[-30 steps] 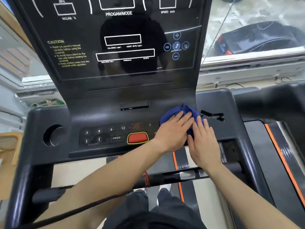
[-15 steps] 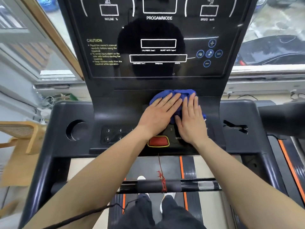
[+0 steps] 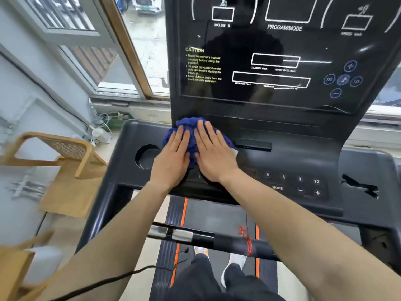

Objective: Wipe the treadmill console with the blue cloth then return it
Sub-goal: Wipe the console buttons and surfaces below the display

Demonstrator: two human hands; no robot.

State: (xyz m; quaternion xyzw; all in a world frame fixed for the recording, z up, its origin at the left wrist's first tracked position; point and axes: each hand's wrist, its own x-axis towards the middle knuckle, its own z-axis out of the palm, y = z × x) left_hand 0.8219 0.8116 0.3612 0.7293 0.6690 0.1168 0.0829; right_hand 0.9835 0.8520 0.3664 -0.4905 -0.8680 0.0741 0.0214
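Here the fingers of the left hand (image 3: 172, 158) and right hand (image 3: 213, 155) lie flat and slightly spread, pressing the bunched blue cloth (image 3: 191, 132) onto the treadmill console (image 3: 293, 161), just right of the round cup holder (image 3: 145, 156), below the dark display panel (image 3: 277, 61).

Both forearms are left bare with no sleeves seen, dark trousers (image 3: 208, 281) are worn, and light grey shoes (image 3: 233, 263) with orange trim are seen below on the person's feet.
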